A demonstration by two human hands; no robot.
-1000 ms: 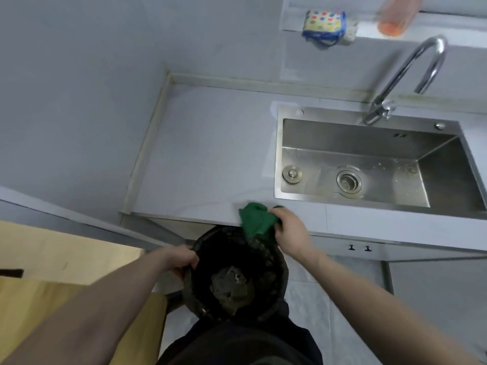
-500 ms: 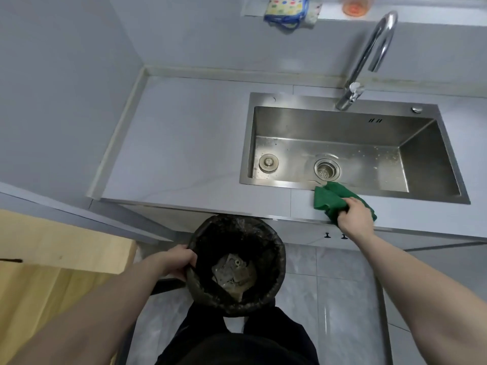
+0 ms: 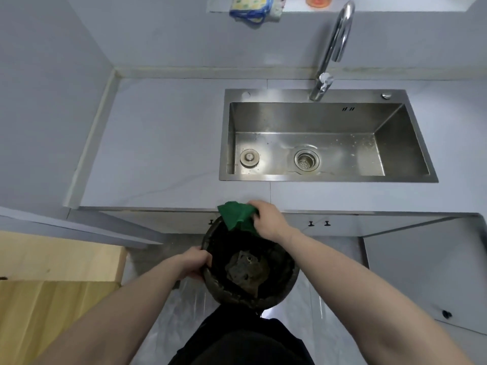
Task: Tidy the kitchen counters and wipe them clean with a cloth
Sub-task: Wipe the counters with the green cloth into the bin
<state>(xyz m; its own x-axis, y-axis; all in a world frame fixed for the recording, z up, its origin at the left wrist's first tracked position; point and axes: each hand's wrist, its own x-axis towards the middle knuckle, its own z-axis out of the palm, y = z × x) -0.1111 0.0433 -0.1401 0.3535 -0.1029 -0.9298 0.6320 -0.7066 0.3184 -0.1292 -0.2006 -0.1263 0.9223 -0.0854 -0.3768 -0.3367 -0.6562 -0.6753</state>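
My right hand (image 3: 268,219) grips a green cloth (image 3: 235,216) at the front edge of the grey counter (image 3: 163,148); the cloth hangs over the far rim of a round black-lined bin (image 3: 287,280). My left hand (image 3: 196,262) holds the bin's left rim, keeping it just below the counter edge in front of me. Crumpled dark rubbish (image 3: 246,270) lies at the bottom of the bin.
A steel sink (image 3: 403,138) with a drain and a plug is set in the counter at right, a tall curved tap (image 3: 333,48) behind it. A dotted cloth (image 3: 250,9) hangs from a shelf above. A wooden surface (image 3: 52,285) stands at lower left, cabinet doors under the counter.
My right hand has swept the green cloth left along the counter front from below the sink drain to the edge above the bin. My left hand still holds the bin's rim.
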